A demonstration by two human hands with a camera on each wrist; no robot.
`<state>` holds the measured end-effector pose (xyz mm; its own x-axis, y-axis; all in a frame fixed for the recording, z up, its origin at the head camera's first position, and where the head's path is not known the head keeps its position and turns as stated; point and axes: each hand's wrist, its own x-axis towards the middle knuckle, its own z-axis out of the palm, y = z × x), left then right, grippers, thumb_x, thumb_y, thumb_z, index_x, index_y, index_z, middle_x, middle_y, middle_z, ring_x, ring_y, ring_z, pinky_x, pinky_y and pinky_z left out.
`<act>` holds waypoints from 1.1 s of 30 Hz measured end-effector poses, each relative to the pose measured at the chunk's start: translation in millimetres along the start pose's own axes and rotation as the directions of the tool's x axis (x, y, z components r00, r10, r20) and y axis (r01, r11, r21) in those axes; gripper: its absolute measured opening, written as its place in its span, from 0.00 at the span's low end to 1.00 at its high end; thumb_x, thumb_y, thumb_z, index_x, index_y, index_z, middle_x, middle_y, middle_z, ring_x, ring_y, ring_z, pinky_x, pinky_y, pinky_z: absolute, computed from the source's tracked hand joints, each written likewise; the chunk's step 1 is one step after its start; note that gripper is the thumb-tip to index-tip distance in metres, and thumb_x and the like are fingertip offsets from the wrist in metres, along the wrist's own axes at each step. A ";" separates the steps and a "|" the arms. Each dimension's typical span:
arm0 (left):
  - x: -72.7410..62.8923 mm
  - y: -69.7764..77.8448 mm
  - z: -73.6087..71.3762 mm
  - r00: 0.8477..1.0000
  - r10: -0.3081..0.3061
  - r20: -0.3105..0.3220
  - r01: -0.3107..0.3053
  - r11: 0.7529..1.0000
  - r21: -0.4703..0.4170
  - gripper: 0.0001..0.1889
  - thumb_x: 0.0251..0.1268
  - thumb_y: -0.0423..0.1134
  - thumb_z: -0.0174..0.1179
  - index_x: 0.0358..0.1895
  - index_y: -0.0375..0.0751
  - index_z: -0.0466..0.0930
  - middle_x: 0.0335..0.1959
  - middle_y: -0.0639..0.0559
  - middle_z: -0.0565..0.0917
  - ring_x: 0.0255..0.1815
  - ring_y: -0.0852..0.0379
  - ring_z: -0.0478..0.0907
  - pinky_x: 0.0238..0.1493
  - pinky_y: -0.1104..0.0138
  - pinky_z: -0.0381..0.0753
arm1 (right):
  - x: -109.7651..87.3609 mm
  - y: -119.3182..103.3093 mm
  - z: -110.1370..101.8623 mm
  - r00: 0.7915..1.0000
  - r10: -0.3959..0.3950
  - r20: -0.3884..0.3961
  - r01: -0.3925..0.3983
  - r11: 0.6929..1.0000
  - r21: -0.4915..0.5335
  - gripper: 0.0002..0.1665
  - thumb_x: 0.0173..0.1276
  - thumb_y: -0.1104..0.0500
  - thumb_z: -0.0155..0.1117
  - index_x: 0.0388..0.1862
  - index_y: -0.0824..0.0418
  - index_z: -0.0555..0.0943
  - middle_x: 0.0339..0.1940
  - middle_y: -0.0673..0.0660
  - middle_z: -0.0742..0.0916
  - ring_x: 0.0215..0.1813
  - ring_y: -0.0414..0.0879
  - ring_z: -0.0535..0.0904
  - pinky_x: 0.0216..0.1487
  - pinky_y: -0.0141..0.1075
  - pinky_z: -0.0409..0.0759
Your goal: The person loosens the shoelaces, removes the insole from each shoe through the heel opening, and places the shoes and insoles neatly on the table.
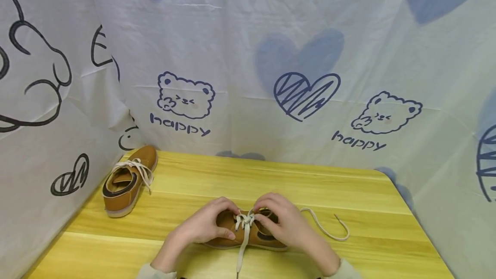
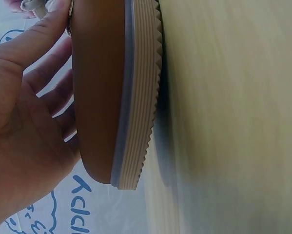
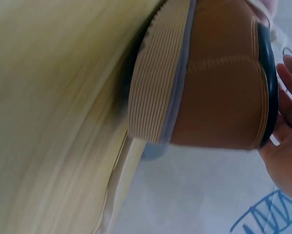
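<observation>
The left hand (image 1: 207, 223) grasps a smooth, ribbed-soled brown shoe (image 1: 256, 238), the right hand (image 1: 286, 223) pinching flat cream lace (image 1: 246, 220) atop it.

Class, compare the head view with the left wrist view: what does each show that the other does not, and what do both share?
Only the head view: a second shoe at the table's far left, and a lace end curled on the table.
Only the left wrist view: fine ridges and a toothed lower edge on the sole.
Both: the left hand at the brown shoe, the table and the printed cloth.
</observation>
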<state>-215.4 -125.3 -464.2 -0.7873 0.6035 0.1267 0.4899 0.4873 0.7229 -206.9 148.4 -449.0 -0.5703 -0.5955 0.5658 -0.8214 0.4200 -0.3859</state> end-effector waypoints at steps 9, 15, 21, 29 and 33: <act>-0.9 1.5 -0.3 1.000 -0.009 0.009 0.008 1.000 0.004 0.25 0.57 0.49 0.78 0.57 0.51 0.82 0.57 0.59 0.79 0.62 0.51 0.76 0.68 0.48 0.74 | 5.8 -6.8 14.4 0.993 -0.105 0.051 0.109 0.991 -0.083 0.06 0.70 0.60 0.73 0.45 0.55 0.86 0.49 0.49 0.87 0.51 0.42 0.83 0.53 0.40 0.84; -0.9 1.5 0.1 1.000 -0.015 0.009 0.015 1.000 0.003 0.26 0.57 0.50 0.78 0.57 0.50 0.81 0.58 0.58 0.79 0.63 0.51 0.76 0.68 0.48 0.75 | 5.3 -12.1 20.0 0.991 -0.121 0.047 0.126 0.986 -0.110 0.06 0.70 0.59 0.73 0.42 0.55 0.84 0.47 0.49 0.87 0.51 0.42 0.83 0.51 0.40 0.83; -0.2 0.8 -0.1 1.000 -0.025 0.008 0.025 1.000 -0.001 0.26 0.57 0.49 0.79 0.57 0.48 0.81 0.58 0.57 0.79 0.63 0.50 0.76 0.67 0.48 0.75 | 2.5 -19.4 21.7 0.993 -0.114 0.026 0.117 0.982 -0.149 0.06 0.70 0.57 0.73 0.42 0.52 0.83 0.45 0.46 0.86 0.51 0.41 0.82 0.53 0.39 0.82; -0.1 -0.3 0.2 0.999 -0.032 0.000 0.032 0.999 0.011 0.26 0.56 0.49 0.79 0.57 0.49 0.82 0.58 0.56 0.79 0.63 0.49 0.76 0.68 0.47 0.74 | -3.5 -26.3 16.8 0.992 -0.123 -0.013 0.117 0.972 -0.203 0.05 0.72 0.55 0.70 0.42 0.52 0.83 0.40 0.44 0.84 0.44 0.39 0.79 0.50 0.36 0.80; -0.6 -0.5 0.3 1.000 -0.029 -0.009 0.029 0.999 0.014 0.26 0.55 0.49 0.79 0.56 0.49 0.82 0.59 0.56 0.79 0.64 0.49 0.76 0.69 0.46 0.73 | -9.8 -29.2 13.4 0.994 -0.104 -0.014 0.099 0.973 -0.208 0.05 0.69 0.55 0.73 0.40 0.51 0.84 0.35 0.41 0.83 0.38 0.36 0.76 0.45 0.32 0.76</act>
<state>-215.1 -125.7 -464.8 -0.8044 0.5835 0.1118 0.4720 0.5132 0.7168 -177.4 132.8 -453.0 -0.4814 -0.6263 0.6132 -0.8541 0.4922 -0.1679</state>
